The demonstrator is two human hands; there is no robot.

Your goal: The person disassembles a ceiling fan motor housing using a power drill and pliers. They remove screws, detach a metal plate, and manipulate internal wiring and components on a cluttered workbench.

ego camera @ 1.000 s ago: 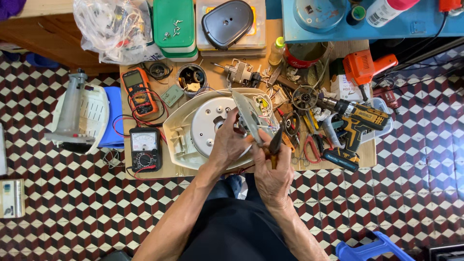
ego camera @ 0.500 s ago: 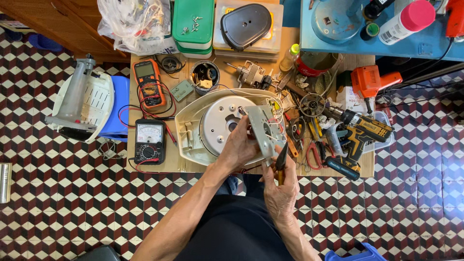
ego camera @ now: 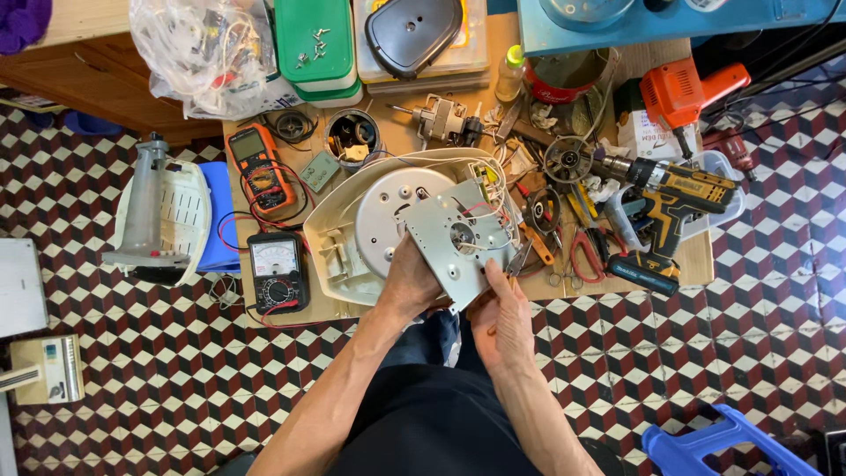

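Head view. Plate: square grey metal mounting plate [ego camera: 458,238] with a round central hole, red and white wires attached, held tilted above the cream appliance housing [ego camera: 352,231], whose round metal disc [ego camera: 392,216] shows just left of the plate. Left hand [ego camera: 412,284] grips the plate's lower-left edge, fingers closed around it from below. Right hand [ego camera: 504,319] sits at the plate's lower-right corner; index finger extended up along the edge, touching it; remaining fingers curled, whether they pinch anything cannot be told. Plate lies directly above and ahead of both sets of fingers, diagonal running lower-left to upper-right. Left hand is nearer the housing. Pliers [ego camera: 529,251] lie just right of the right fingers; analogue multimeter [ego camera: 277,271] well left.
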